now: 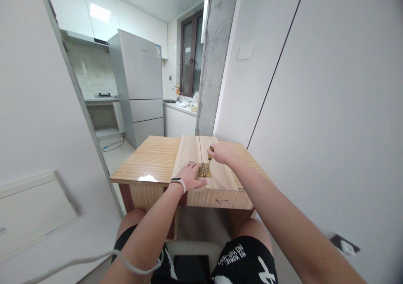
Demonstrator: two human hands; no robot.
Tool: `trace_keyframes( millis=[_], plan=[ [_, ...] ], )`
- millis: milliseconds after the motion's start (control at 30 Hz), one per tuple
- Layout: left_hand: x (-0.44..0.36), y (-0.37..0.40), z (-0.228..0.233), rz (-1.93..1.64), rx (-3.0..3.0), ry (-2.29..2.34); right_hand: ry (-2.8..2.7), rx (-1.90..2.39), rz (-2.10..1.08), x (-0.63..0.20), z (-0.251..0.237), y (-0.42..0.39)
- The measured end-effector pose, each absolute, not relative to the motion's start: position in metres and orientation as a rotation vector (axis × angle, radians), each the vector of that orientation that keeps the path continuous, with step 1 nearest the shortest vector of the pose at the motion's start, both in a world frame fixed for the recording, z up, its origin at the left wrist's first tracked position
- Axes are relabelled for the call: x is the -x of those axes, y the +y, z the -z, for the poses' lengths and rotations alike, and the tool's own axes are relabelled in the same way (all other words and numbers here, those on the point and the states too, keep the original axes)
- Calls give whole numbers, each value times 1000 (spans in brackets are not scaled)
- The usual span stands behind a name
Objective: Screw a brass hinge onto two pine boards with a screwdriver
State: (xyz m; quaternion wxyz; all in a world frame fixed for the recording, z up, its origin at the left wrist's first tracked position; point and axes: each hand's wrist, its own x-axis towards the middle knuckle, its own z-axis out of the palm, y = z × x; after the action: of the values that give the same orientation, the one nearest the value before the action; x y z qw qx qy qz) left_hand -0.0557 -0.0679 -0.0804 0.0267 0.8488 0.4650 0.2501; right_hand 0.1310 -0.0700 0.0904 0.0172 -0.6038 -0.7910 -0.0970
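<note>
Slim screwdriver, flat brassy hinge, grained boards.

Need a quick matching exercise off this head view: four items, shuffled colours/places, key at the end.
Column 1
1. Screwdriver
2. Hinge
3. Wristband
4. Refrigerator

Column 2
A. Gold-coloured, lying across the seam between two pale boards
B. Silver-grey, standing in the room beyond
C. Held in the right grip
D. Pale strap with a dark face

Pairs: 1-C, 2-A, 3-D, 4-B
</note>
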Motion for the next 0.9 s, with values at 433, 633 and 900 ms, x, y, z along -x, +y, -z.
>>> trace_keyframes(
  millis=[433, 633, 900],
  plan=[
    [56, -67, 81, -775, -2631, 1427, -2459, 1809, 333, -130, -84, -72],
    [57, -67, 82, -781, -2642, 1417, -2529, 1789, 406, -135, -89, -70],
    [56, -67, 82, -789, -2640, 1428, -2394, 1946, 352, -126, -91, -71]
  ],
)
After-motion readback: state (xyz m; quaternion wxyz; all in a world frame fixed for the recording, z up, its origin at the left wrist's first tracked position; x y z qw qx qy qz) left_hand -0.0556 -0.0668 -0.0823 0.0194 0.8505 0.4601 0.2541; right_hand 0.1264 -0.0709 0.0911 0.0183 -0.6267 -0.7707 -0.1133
